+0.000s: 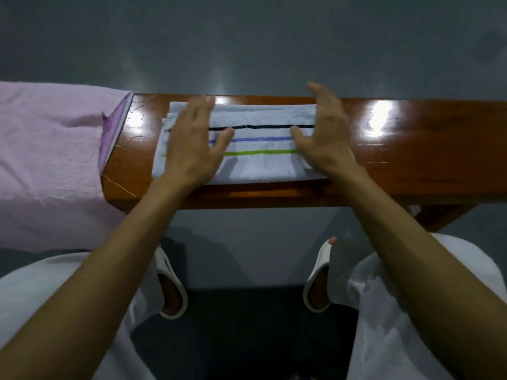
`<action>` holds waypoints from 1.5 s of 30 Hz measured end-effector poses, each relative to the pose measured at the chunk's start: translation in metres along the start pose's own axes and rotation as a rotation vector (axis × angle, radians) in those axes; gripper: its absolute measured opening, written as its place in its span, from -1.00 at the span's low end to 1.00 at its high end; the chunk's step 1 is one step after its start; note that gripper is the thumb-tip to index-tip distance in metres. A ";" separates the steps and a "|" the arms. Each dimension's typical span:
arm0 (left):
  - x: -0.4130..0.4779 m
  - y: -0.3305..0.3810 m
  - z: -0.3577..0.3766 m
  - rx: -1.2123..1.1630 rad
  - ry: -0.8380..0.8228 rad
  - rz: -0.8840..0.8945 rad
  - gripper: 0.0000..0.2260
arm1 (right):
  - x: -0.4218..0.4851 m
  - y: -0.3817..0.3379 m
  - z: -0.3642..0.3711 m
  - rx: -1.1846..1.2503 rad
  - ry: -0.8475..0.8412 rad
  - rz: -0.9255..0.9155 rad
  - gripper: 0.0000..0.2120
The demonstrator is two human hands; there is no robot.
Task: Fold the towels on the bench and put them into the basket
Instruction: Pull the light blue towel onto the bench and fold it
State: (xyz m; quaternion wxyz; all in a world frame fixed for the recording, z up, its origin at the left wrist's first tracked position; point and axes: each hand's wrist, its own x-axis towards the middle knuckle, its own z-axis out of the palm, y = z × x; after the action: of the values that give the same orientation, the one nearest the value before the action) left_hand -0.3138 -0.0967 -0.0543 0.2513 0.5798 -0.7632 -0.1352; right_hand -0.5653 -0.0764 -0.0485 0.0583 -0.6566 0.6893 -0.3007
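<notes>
I see a white striped towel (pixel 260 167) carrying 3 thin lines along its length: black farthest from me, violet-blue in the middle, lime green nearest. The pink towel (pixel 49 149) at left is plain, with a lilac hem. The surface (pixel 417 152) is glossy reddish-brown wood. Grey floor (pixel 247 45), white slippers (pixel 165 266).

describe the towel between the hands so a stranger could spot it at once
A long glossy wooden bench runs across the view. On its top, with the left hand and right hand at its two ends, lies a folded white towel. Unlike the plain pink towel draped over the bench's left end, it has three thin stripes: black, purple and green.
</notes>
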 end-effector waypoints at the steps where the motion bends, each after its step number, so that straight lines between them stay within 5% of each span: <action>1: -0.002 0.003 0.009 0.024 -0.049 0.045 -0.39 | -0.004 -0.010 0.007 -0.031 -0.084 -0.045 -0.26; 7: -0.004 -0.001 0.034 0.315 -0.218 0.087 -0.35 | -0.010 -0.022 0.034 -0.276 -0.387 -0.108 -0.34; 15: 0.004 -0.028 0.017 0.349 -0.206 -0.043 -0.29 | 0.001 0.020 0.017 -0.404 -0.367 0.063 -0.27; 29: -0.012 -0.020 0.012 0.348 -0.224 -0.074 -0.30 | -0.010 0.016 0.008 -0.369 -0.362 0.073 -0.33; 38: -0.014 0.007 0.006 0.173 -0.011 -0.117 -0.57 | -0.005 0.021 -0.009 -0.248 -0.205 0.331 -0.19; 42: -0.019 0.014 0.012 0.277 0.028 -0.009 -0.60 | 0.000 0.024 -0.028 -0.345 -0.195 0.497 -0.30; 45: -0.022 0.017 0.018 0.304 0.030 0.032 -0.56 | 0.007 0.032 -0.029 -0.194 -0.212 0.507 -0.59</action>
State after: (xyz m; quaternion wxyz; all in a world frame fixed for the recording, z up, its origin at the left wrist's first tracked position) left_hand -0.3333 -0.0726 -0.0657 0.1741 0.6007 -0.7803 -0.0052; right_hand -0.6077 -0.0745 -0.0379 0.1402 -0.4936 0.8470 -0.1389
